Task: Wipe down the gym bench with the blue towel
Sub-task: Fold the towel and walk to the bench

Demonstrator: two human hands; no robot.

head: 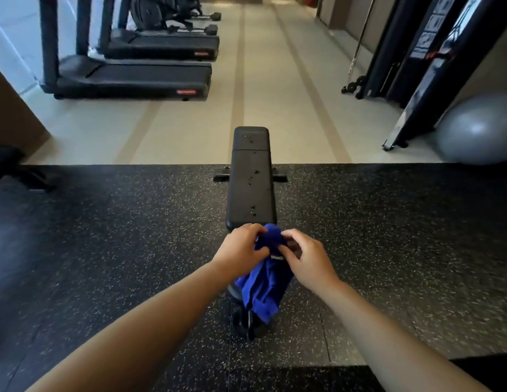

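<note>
Blue towel [263, 281] bunched between both hands at the near end of the gym bench [251, 179], tail drooping — soft, light, floppy, probably best wadded into a palm-sized pad. Left hand [242, 247] and right hand [309, 258] both pinched onto its top. Droplets dotted along the black pad.

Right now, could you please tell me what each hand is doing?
Left hand: fingers closed on the blue towel.
Right hand: fingers curled, pinching the same towel at its bunched top.
</note>
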